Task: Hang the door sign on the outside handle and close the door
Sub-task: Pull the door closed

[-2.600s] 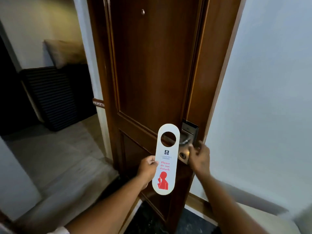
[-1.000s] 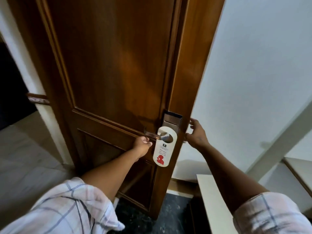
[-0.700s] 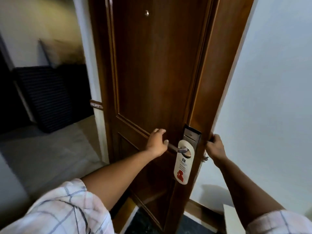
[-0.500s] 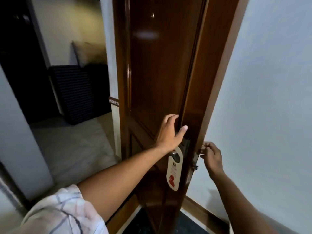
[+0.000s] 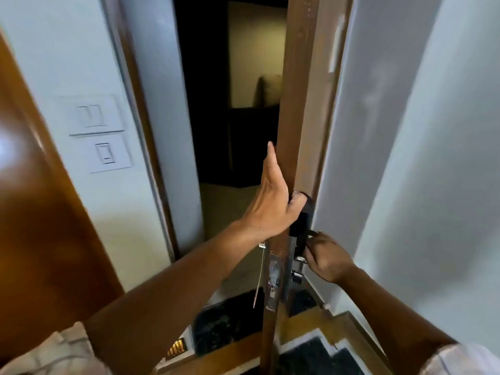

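Head view. I judge the closing step to be in hand: the door (image 5: 295, 131) stands edge-on to me and ajar, with the dark room showing to the left of my left fingers. The sign (image 5: 260, 277) hangs edge-on below my left wrist, a thin pale strip on the door's left face; the outside handle that carries it is hidden. My left hand (image 5: 270, 207) lies flat along that face, fingers straight and pointing up, thumb hooked around the door's edge. My right hand (image 5: 326, 259) is curled on the handle (image 5: 304, 235) on the door's right face, just below the left thumb; I cannot tell how firmly it grips. The next move calls for freeing the left thumb from the edge, then swinging the door shut.
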